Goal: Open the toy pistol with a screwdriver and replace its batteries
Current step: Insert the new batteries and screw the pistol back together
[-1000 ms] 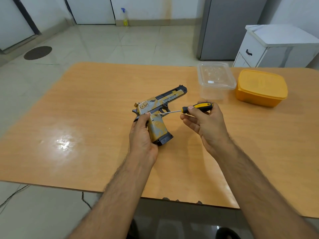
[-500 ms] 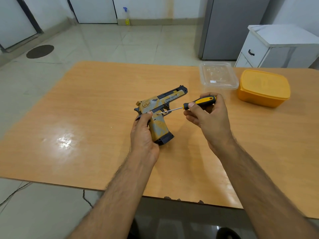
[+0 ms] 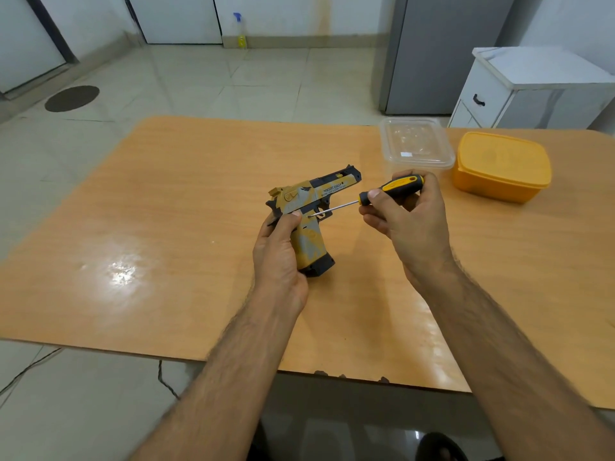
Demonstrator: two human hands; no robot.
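The left hand (image 3: 278, 257) grips the toy pistol (image 3: 311, 217) by its handle, thumb near the trigger, barrel pointing away. The right hand (image 3: 404, 216) grips a screwdriver (image 3: 382, 192), its tip touching the pistol just above the handle. Beyond the pistol, to its right, a clear container (image 3: 416, 144) and a yellow box (image 3: 501, 166) sit on the wooden table (image 3: 166, 227).

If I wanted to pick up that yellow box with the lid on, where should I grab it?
Probably best with two hands on the two short sides of the yellow box, just under the lid's overhanging rim, coming down from above. The box is wide and its lid is smooth with no handle, so the top offers little to hold. The clear container sits close on one side, so slide your fingers in carefully there.
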